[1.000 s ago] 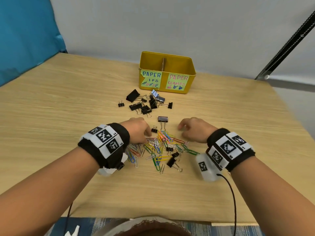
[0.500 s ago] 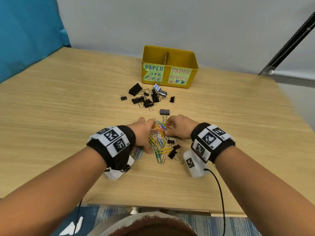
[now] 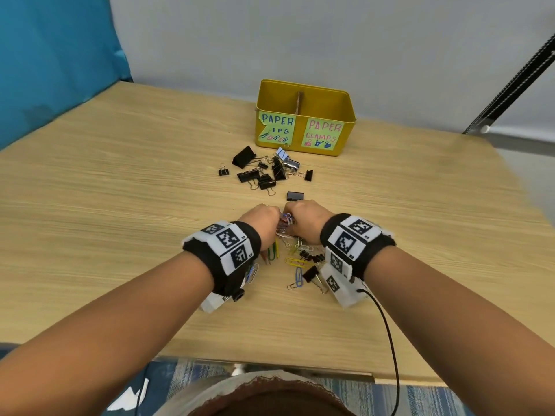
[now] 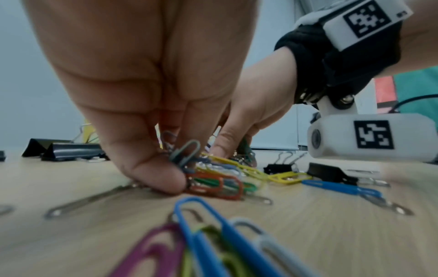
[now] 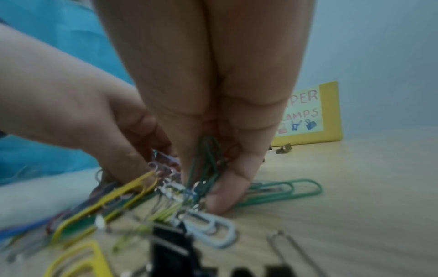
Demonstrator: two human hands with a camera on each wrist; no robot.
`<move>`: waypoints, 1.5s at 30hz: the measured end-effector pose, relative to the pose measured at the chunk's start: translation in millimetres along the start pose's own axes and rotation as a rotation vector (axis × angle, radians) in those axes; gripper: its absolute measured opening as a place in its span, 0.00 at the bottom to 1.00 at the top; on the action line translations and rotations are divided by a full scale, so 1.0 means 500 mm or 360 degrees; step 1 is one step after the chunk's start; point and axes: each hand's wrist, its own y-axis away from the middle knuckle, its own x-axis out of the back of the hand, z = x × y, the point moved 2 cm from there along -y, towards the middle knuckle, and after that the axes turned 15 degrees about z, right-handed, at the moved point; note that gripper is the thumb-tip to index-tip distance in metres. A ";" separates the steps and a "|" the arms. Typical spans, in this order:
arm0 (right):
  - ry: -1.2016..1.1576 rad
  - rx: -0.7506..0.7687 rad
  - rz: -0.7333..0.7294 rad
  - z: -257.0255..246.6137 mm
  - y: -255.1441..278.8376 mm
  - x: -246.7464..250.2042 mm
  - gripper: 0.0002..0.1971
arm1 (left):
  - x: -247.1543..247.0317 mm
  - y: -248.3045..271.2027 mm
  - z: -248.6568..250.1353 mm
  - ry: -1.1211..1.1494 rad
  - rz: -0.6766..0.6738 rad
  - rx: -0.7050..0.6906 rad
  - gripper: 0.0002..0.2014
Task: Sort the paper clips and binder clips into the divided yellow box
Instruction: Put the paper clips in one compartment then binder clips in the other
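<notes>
A heap of coloured paper clips (image 3: 285, 228) lies at the table's near middle, bunched between my two hands. My left hand (image 3: 265, 219) curls its fingers round one side of the bunch (image 4: 187, 161). My right hand (image 3: 303, 217) pinches several green clips (image 5: 208, 165) on the other side. Loose paper clips (image 3: 295, 262) and small black binder clips (image 3: 312, 258) lie under my wrists. More black binder clips (image 3: 264, 172) sit farther off, before the divided yellow box (image 3: 345, 106), whose labels read paper clips at left and paper clamps at right.
One binder clip (image 3: 295, 195) lies alone just beyond my knuckles. A blue cloth (image 3: 54, 55) hangs at the far left and a grey wall stands behind the box. A black cable (image 3: 387, 334) trails from my right wrist over the table's near edge.
My hands, apart a second ago, have come together over the heap and gathered paper clips into a tight bunch between them. Fewer clips lie spread on the table.
</notes>
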 end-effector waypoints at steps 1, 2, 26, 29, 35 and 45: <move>-0.0075 -0.0061 -0.0035 0.007 -0.002 0.003 0.18 | 0.005 -0.004 -0.003 0.0055 -0.0006 0.0040 0.15; -0.0255 -0.0171 -0.0082 0.019 -0.005 0.003 0.18 | 0.010 -0.009 -0.008 0.0141 -0.0024 0.0093 0.13; -0.2198 -0.0532 0.0433 0.055 -0.320 0.333 0.14 | 0.322 -0.326 -0.034 0.1786 0.0429 0.0394 0.16; -0.2077 -0.0726 0.0491 0.053 -0.377 0.298 0.14 | 0.300 -0.388 -0.051 0.1537 0.0549 0.0579 0.16; -0.1776 -0.0899 0.0281 0.081 -0.439 0.231 0.11 | 0.259 -0.435 -0.053 0.1135 0.0448 0.0632 0.08; -0.1630 -0.0603 0.0386 0.069 -0.308 0.256 0.06 | 0.275 -0.311 -0.034 0.0643 0.0496 0.0112 0.10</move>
